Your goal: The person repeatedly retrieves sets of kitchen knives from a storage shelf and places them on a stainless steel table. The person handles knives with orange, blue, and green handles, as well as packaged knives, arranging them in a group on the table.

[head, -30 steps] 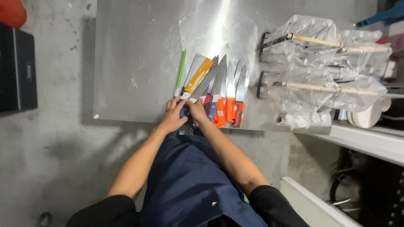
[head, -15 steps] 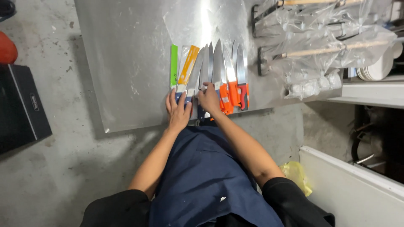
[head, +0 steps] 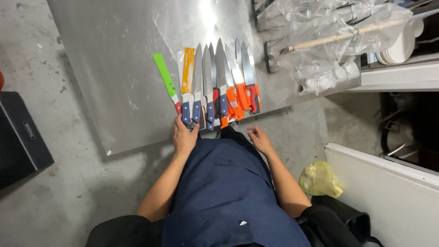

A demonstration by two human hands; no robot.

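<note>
Several kitchen knives (head: 215, 82) lie side by side, blades pointing away from me, near the front edge of a shiny steel table (head: 119, 64). Some have blue-and-red handles (head: 197, 112), others orange handles (head: 238, 98). One wears an orange blade sleeve (head: 188, 69), another a green sleeve (head: 164, 75). My left hand (head: 184, 136) rests at the table edge with its fingers on the blue handle ends. My right hand (head: 259, 138) hangs off the table below the orange handles, fingers loosely apart, holding nothing.
Clear plastic bags (head: 329, 41) with wooden-handled tools lie at the table's right. White plates (head: 400, 45) are stacked on a shelf. A yellow plastic bag (head: 320, 179) lies on the concrete floor beside a white panel (head: 388, 192). A black case (head: 20, 137) sits left.
My right hand has come off the knife handles and dropped below the table edge. The left hand stays on the blue handles. The view has shifted closer and leftward.
</note>
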